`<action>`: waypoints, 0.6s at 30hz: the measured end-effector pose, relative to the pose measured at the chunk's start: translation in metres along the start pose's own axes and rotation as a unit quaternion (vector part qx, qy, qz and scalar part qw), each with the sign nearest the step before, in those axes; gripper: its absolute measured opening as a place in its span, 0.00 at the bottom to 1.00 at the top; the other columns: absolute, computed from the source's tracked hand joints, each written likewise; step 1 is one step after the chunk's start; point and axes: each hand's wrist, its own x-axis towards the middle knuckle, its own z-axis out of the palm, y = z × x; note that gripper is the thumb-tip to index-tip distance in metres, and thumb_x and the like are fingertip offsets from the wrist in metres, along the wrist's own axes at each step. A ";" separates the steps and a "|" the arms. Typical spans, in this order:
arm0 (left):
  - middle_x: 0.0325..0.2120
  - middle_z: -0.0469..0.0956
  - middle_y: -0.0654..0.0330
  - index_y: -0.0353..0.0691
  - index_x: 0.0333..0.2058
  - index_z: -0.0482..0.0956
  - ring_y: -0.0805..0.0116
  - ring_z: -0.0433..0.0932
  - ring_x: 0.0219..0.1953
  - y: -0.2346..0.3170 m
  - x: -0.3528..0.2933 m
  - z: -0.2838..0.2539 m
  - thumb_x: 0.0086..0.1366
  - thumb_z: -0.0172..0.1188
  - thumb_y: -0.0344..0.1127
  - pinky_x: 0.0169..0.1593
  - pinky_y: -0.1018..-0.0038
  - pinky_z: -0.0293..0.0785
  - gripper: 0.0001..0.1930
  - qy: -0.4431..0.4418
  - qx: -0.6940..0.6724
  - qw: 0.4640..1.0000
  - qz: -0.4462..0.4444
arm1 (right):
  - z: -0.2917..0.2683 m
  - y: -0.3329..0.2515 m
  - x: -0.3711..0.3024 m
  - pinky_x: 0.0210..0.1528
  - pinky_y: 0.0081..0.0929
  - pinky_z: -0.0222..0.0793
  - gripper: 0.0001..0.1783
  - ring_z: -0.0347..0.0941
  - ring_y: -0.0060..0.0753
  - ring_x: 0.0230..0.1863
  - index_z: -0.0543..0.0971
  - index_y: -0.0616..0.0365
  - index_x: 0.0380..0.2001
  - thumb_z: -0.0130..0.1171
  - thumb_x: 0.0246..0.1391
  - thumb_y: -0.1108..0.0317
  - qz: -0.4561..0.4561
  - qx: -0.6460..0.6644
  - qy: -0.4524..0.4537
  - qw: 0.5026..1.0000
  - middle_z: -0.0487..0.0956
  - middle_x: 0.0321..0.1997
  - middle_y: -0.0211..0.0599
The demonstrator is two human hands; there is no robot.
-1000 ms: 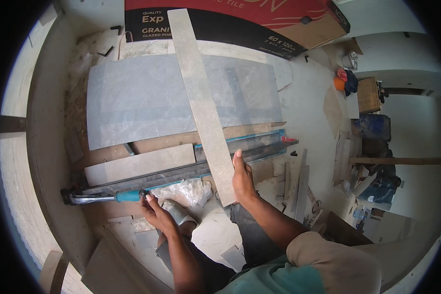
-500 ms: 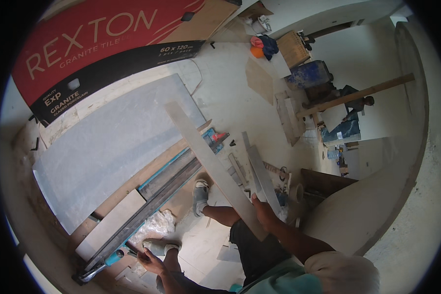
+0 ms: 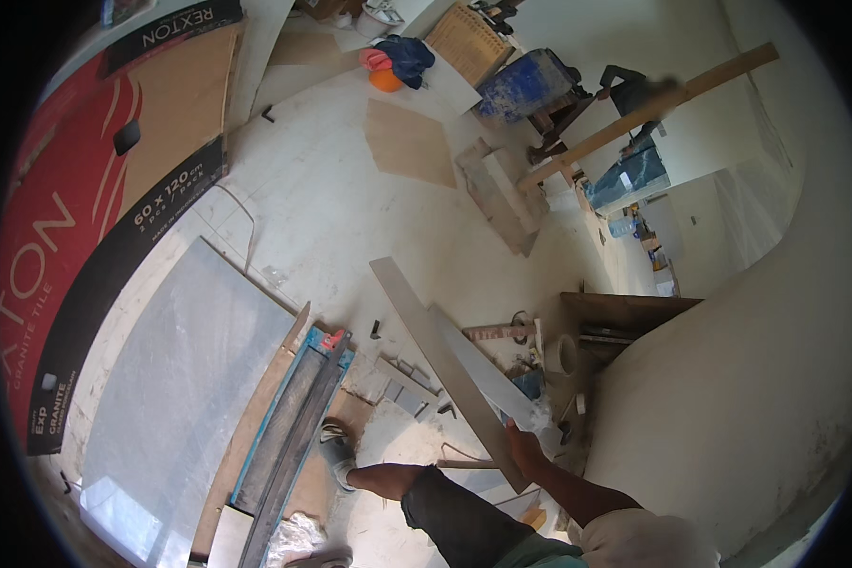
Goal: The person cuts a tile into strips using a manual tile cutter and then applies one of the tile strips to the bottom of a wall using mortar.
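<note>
My right hand (image 3: 528, 454) is closed on the near end of a long, narrow grey tile strip (image 3: 433, 353). The strip slants away from me to the far left, above the floor. Its far part passes in front of another grey strip (image 3: 488, 355) on the floor. My left hand is out of view. On the left of my leg lies a long blue-railed tile cutter (image 3: 289, 431) with a red part at its far end. A pale piece of tile (image 3: 231, 538) rests on its near part. Beside the cutter lies a large grey tile slab (image 3: 185, 379).
A big red and black tile carton (image 3: 62, 275) stands at the left. Small offcuts (image 3: 409, 388) and tools lie ahead of my foot. Farther back are a blue barrel (image 3: 528, 87), a wooden beam (image 3: 653, 115) and another person (image 3: 630, 99). A wall curves along the right.
My view has swung to the right, so the cutter and slab sit lower left. My left hand, earlier near the cutter's handle, has left the view. The held strip now points toward the floor strips.
</note>
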 end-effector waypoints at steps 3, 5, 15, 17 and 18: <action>0.35 0.80 0.46 0.35 0.49 0.75 0.57 0.80 0.38 0.081 -0.041 0.046 0.62 0.64 0.50 0.43 0.59 0.77 0.26 -0.031 0.030 0.999 0.016 | -0.036 0.001 0.024 0.47 0.51 0.65 0.41 0.75 0.63 0.41 0.79 0.68 0.33 0.33 0.64 0.37 0.001 -0.009 -0.004 1.000 0.79 0.33 0.60; 0.34 0.80 0.46 0.35 0.49 0.75 0.57 0.80 0.38 0.154 -0.068 0.089 0.62 0.64 0.50 0.43 0.59 0.77 0.25 -0.064 0.045 0.996 0.036 | -0.061 0.014 0.042 0.45 0.54 0.66 0.38 0.75 0.66 0.39 0.78 0.67 0.32 0.32 0.67 0.41 -0.031 -0.032 -0.033 0.998 0.79 0.31 0.61; 0.33 0.80 0.49 0.35 0.50 0.75 0.57 0.80 0.35 0.437 -0.176 0.257 0.63 0.62 0.50 0.40 0.61 0.76 0.25 -0.242 0.030 0.954 0.173 | -0.140 0.050 0.068 0.41 0.48 0.67 0.40 0.78 0.56 0.38 0.80 0.62 0.28 0.32 0.64 0.36 0.129 0.049 -0.082 0.987 0.80 0.29 0.55; 0.32 0.80 0.49 0.36 0.50 0.74 0.57 0.80 0.35 0.481 -0.195 0.278 0.63 0.62 0.50 0.39 0.61 0.76 0.25 -0.274 0.022 0.944 0.183 | -0.136 0.075 0.083 0.37 0.46 0.67 0.39 0.77 0.51 0.33 0.80 0.61 0.26 0.34 0.64 0.36 0.029 -0.049 -0.051 0.997 0.79 0.26 0.51; 0.32 0.80 0.49 0.36 0.50 0.74 0.58 0.80 0.35 0.505 -0.203 0.287 0.63 0.61 0.50 0.39 0.61 0.76 0.25 -0.283 0.018 0.941 0.185 | -0.134 0.086 0.094 0.35 0.44 0.67 0.39 0.76 0.47 0.31 0.79 0.61 0.26 0.35 0.64 0.36 0.049 -0.038 -0.050 0.997 0.78 0.25 0.49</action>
